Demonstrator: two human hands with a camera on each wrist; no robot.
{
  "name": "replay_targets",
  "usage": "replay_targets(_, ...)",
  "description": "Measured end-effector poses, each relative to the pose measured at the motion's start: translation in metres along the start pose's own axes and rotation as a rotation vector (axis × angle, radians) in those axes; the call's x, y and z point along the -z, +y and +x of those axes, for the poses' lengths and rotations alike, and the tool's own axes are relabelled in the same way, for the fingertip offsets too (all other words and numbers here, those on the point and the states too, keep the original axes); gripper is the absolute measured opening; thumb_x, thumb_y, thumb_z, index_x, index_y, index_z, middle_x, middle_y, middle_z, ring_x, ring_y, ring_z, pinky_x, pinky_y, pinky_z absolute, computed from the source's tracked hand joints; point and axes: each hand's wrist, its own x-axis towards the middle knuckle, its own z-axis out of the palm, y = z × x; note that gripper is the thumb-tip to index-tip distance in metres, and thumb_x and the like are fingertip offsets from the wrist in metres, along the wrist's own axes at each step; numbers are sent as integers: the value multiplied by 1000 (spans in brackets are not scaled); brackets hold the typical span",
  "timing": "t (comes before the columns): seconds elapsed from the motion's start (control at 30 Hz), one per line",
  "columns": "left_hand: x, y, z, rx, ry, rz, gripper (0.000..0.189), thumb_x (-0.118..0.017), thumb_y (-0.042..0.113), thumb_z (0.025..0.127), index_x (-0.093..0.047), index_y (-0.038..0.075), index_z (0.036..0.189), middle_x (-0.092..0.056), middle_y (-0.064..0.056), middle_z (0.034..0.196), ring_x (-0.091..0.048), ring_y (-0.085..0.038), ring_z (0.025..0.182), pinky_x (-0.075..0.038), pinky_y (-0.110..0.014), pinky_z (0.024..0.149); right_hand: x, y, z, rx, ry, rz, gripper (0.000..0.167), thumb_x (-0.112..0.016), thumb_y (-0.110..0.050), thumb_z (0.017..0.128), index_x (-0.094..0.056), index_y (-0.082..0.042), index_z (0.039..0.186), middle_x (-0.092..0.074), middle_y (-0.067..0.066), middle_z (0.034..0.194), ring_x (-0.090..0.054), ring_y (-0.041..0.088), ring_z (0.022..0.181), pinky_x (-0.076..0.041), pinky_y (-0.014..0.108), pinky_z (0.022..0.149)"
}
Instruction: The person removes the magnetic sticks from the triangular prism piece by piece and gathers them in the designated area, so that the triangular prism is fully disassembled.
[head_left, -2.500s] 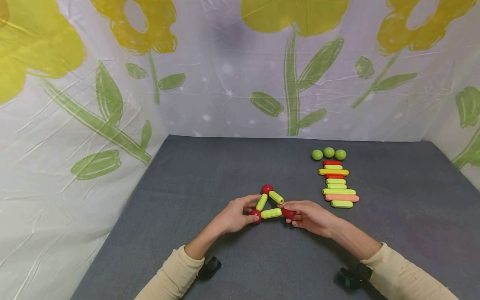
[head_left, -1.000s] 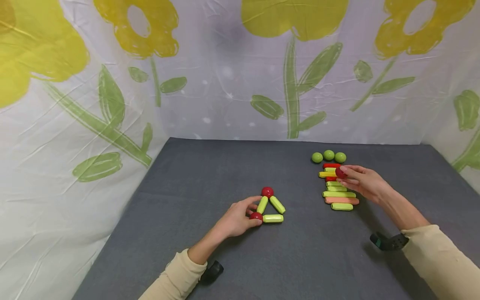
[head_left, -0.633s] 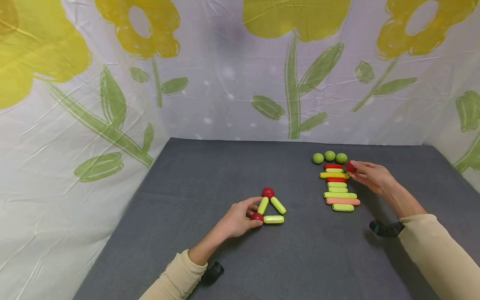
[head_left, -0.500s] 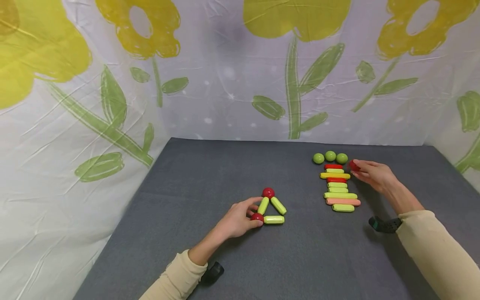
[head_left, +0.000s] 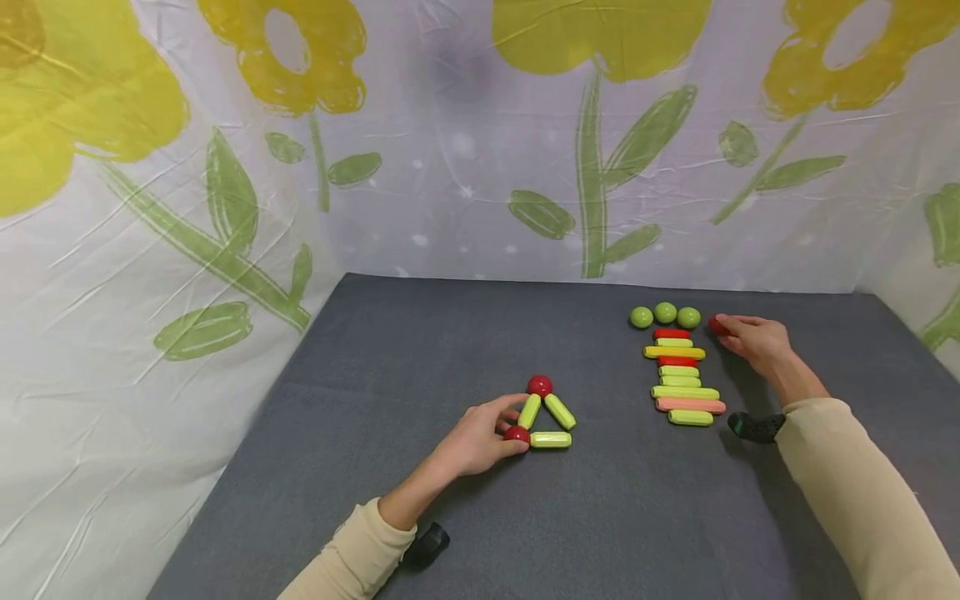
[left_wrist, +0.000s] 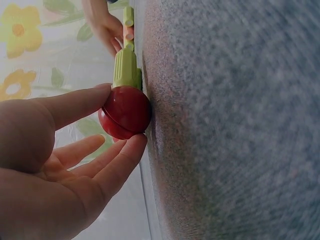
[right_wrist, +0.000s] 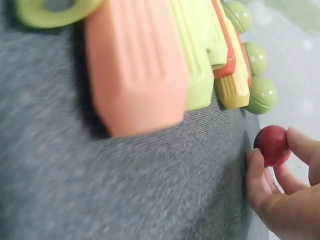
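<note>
In the head view my left hand [head_left: 474, 437] pinches a red ball [head_left: 517, 434] between thumb and fingers at the near-left corner of a triangle. Its sides are three short yellow-green rods [head_left: 551, 440]; another red ball [head_left: 539, 385] sits at the far corner. The near-right corner has no ball. At the back right, my right hand [head_left: 761, 344] pinches a red ball [right_wrist: 273, 145] between thumb and fingertips, just right of a row of three green balls [head_left: 665, 313]. The right wrist view shows this ball at or very near the table surface.
Below the green balls lies a stacked row of several rods: red, yellow-green, a yellow one [head_left: 674, 353] and a salmon one [head_left: 691, 406]. All rest on a dark grey table [head_left: 420, 333], with a flower-printed cloth [head_left: 457, 167] behind and at the sides.
My right hand took a red ball from the triangle's near-right corner and carried it right and back, past the rods, to beside the green balls. My left hand stays on its ball.
</note>
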Motion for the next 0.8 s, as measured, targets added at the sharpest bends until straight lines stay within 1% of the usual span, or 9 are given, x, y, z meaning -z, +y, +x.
replay_targets(0.07, 0, 1, 0, 7, -1, 0, 60, -74, 13, 85, -48, 11, 139, -61, -12, 118, -60, -25, 105, -50, -40, 86, 0, 0, 2, 3, 2, -6, 68, -58, -29, 95, -29, 3, 147, -43, 6, 119, -56, -2, 71, -52, 19, 76)
replay_targets(0.13, 0, 1, 0, 10, -1, -2, 60, -74, 13, 85, -48, 11, 139, -61, -12, 118, -60, -25, 105, -51, -40, 85, 0, -1, 4, 6, 5, -26, 70, -57, -31, 95, -28, 3, 147, -42, 13, 128, -56, -3, 68, -52, 19, 75)
replay_targets(0.23, -1, 0, 1, 4, 3, -1, 60, -74, 13, 85, -48, 10, 139, -61, -12, 118, -61, -24, 104, -51, -39, 84, -2, -1, 7, 29, 11, -81, 71, -55, -34, 95, -27, 5, 147, -34, 23, 142, -56, -5, 65, -52, 18, 74)
replay_targets(0.3, -1, 0, 1, 3, 3, -1, 60, -74, 13, 85, -48, 10, 139, -61, -12, 118, -61, -25, 104, -52, -39, 83, -3, -1, 8, 41, 17, -116, 72, -55, -37, 95, -28, 6, 146, -29, 26, 147, -55, -7, 63, -52, 18, 73)
replay_targets(0.43, -1, 0, 0, 3, 3, -1, 60, -74, 13, 85, -48, 10, 139, -62, -12, 117, -61, -25, 104, -52, -39, 83, -6, -1, 11, 51, 42, -153, 73, -55, -40, 94, -31, 6, 145, -32, 26, 145, -54, -8, 60, -52, 16, 71)
replay_targets(0.7, -2, 0, 0, 0, 6, 0, 61, -75, 13, 84, -48, 8, 139, -62, -12, 117, -61, -25, 104, -51, -40, 85, -10, 1, 14, 43, 101, -167, 75, -59, -43, 91, -35, 5, 144, -37, 24, 142, -51, -7, 57, -49, 12, 59)
replay_targets(0.8, -2, 0, 0, 2, 4, 4, 60, -75, 13, 84, -48, 9, 139, -62, -12, 117, -61, -25, 104, -51, -40, 84, -10, 2, 13, 66, 90, -156, 76, -57, -43, 92, -33, 7, 144, -37, 25, 141, -51, -8, 57, -50, 12, 61)
